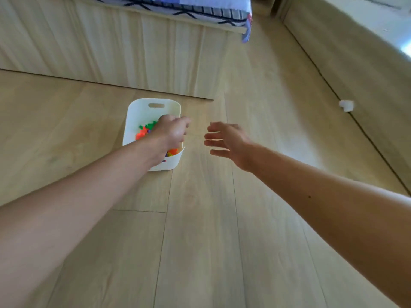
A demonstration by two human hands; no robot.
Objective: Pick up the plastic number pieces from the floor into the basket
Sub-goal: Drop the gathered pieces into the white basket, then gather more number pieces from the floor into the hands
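Observation:
A white plastic basket [142,112] with a handle slot stands on the wooden floor. Inside it lie several coloured plastic number pieces [143,131], orange and green, partly hidden by my arm. My left hand [171,132] hovers over the basket's right side with fingers curled downward; whether it holds a piece is hidden. To the right of the basket, my right hand [226,141] floats above bare floor with fingers spread and nothing in it.
A wooden bed frame [133,52] with a patterned blue and white cover [200,7] runs along the back. A small white object [346,105] sits by the wall [355,52] at right. Light wood flooring [211,230] surrounds the basket.

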